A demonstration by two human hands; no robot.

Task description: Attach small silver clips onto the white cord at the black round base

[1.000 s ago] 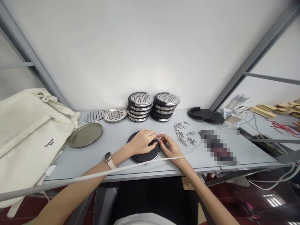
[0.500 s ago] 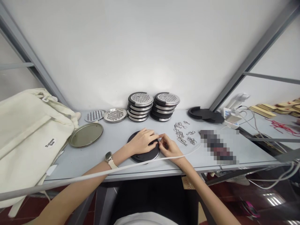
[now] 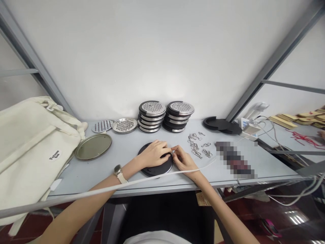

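Note:
A black round disc (image 3: 154, 170) lies flat on the grey table, and my left hand (image 3: 155, 154) rests over its top, fingers bent toward its right edge. My right hand (image 3: 183, 160) is at that same edge, thumb and forefinger pinched on something too small to make out. Right of it are several small metal clips (image 3: 195, 146). Behind the disc stand two stacks of round graters in black holders, a left stack (image 3: 152, 115) and a right stack (image 3: 179, 115).
Two loose grater plates, one (image 3: 103, 126) beside another (image 3: 125, 125), and an olive round lid (image 3: 93, 146) lie left. A cream bag (image 3: 33, 145) fills the left side. Black holders (image 3: 220, 124) and a charger (image 3: 251, 128) are right. A white cable (image 3: 152, 176) crosses in front.

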